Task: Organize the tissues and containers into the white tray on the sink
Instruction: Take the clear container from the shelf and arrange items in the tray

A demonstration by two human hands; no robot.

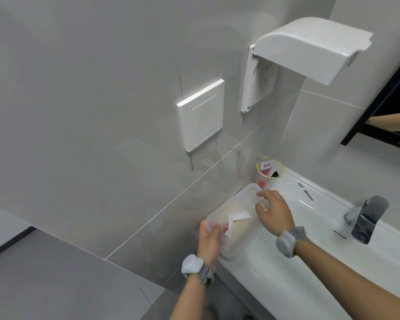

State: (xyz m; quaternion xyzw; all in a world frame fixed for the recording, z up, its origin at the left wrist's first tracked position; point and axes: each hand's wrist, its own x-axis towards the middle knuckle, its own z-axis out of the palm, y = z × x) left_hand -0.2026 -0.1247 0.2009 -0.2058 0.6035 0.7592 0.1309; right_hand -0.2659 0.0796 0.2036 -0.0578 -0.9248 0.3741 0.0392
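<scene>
Left hand (208, 241) is at the near end of the translucent white tray (238, 213), fingers (214, 229) curled over its rim and gripping it, thumb along the outside. The tray sits on the left corner of the sink (310, 262), hard against the grey tiled wall (102, 112), with a folded white tissue (237, 217) lying inside. Right hand (274, 211) hovers at the tray's far end, its fingers spread and loosely open, holding nothing I can make out. Just beyond stands a clear cup (269, 173) with a red-lettered tube in it. Further right, the chrome faucet (365, 218).
</scene>
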